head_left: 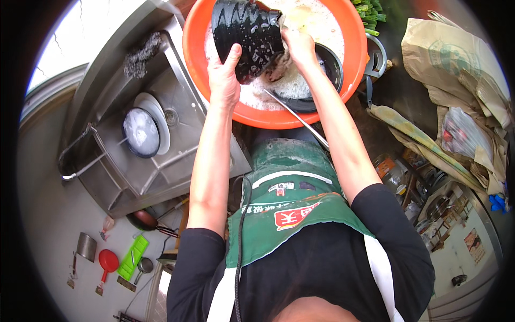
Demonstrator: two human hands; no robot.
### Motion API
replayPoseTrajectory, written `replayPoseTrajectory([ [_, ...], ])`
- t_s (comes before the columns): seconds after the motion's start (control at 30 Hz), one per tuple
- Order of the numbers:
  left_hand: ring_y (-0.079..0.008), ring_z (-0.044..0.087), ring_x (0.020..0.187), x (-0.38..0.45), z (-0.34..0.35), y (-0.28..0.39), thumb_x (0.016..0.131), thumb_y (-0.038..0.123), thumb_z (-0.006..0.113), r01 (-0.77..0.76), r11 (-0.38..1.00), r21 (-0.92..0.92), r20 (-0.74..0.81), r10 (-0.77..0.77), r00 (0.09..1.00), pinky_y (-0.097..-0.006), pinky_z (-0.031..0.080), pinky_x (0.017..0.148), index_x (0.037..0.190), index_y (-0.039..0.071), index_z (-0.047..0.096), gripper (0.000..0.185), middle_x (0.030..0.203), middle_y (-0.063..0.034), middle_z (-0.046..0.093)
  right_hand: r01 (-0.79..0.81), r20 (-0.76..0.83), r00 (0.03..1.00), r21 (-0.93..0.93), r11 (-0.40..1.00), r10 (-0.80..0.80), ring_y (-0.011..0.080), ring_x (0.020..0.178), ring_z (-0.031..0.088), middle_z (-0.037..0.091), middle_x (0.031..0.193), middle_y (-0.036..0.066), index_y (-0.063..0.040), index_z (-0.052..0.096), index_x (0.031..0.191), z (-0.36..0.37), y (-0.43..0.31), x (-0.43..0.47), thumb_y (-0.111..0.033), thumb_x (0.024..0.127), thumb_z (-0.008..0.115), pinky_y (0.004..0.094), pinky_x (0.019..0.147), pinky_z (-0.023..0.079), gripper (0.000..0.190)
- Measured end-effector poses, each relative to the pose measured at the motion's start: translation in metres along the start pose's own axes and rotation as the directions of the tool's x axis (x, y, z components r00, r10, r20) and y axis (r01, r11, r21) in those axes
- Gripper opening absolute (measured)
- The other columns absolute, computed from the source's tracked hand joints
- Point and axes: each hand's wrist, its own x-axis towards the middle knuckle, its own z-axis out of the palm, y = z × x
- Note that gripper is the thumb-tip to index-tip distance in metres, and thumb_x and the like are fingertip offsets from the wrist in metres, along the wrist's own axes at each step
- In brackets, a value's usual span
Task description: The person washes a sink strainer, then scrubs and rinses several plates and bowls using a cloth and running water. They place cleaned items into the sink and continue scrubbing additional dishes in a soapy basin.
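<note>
My left hand (223, 76) grips a glossy black bowl (245, 36) by its side, thumb on the outer wall, above an orange plastic basin (249, 114) of sudsy water. Soap bubbles cling to the bowl, which is tilted. At the bowl's right rim is my right hand (297, 46), closed on a wet cloth (279, 66) that is partly hidden by the bowl and fingers. Another black dish (334, 66) lies in the suds under my right forearm. A thin metal rod or handle (299, 118) leans over the basin's near rim.
On the left, a stainless steel sink (177, 141) holds white plates (163, 129) and a soapy bowl (141, 132); steel wool (143, 56) rests on its ledge. Green onions (368, 14), a grey-handled container (376, 56), brown paper bags (446, 60) and a plastic bag (464, 133) lie right of the basin.
</note>
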Motion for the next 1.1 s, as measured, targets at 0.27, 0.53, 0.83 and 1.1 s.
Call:
replayPoseTrajectory([
  [0.27, -0.0148, 0.064, 0.089, -0.022, -0.020, 0.022, 0.086, 0.014, 0.067, 0.082, 0.992, 0.092, 0.007, -0.083, 0.996, -0.0295, 0.051, 0.083, 0.113, 0.000, 0.061, 0.032, 0.102, -0.0061, 0.067, -0.370, 0.341, 0.927, 0.753, 0.544, 0.159, 0.0163, 0.082, 0.062, 0.065, 0.085, 0.006, -0.001, 0.065, 0.090, -0.020, -0.008, 0.008, -0.003, 0.071, 0.065, 0.0313, 0.075, 0.050, 0.019],
  [0.53, -0.0093, 0.061, 0.083, -0.120, -0.031, 0.164, 0.081, 0.003, 0.070, -0.125, 0.827, 0.548, 0.065, 0.108, 0.992, -0.0231, 0.049, 0.077, 0.110, -0.004, 0.061, 0.031, 0.096, -0.0054, 0.067, -0.302, 0.384, 0.885, 0.047, 0.952, 0.262, 0.0145, 0.068, 0.058, 0.066, 0.072, 0.005, 0.001, 0.070, 0.073, -0.070, 0.032, 0.005, -0.013, 0.064, 0.067, 0.0293, 0.068, 0.043, 0.017],
  [0.83, -0.0091, 0.057, 0.083, -0.130, -0.202, 0.183, 0.083, 0.006, 0.069, -0.008, 0.621, 0.784, -0.313, 0.406, 0.859, -0.0244, 0.047, 0.077, 0.106, -0.004, 0.063, 0.026, 0.095, -0.0040, 0.066, 0.665, 0.630, 0.747, -0.709, 0.234, -0.214, 0.0291, 0.070, 0.063, 0.066, 0.075, 0.015, -0.003, 0.068, 0.074, -0.088, 0.080, 0.015, -0.039, 0.069, 0.070, 0.0406, 0.067, 0.048, 0.037],
  [1.1, -0.0355, 0.064, 0.093, -0.115, -0.356, 0.110, 0.080, 0.038, 0.069, 0.474, -0.100, 0.875, -0.359, 0.525, 0.772, -0.0426, 0.049, 0.080, 0.112, 0.013, 0.065, 0.041, 0.100, -0.0166, 0.067, 0.499, 0.518, 0.855, -0.837, 0.224, 0.033, 0.0237, 0.084, 0.065, 0.064, 0.090, 0.014, -0.003, 0.063, 0.091, -0.034, 0.018, -0.033, -0.054, 0.057, 0.078, 0.0359, 0.068, 0.052, 0.063],
])
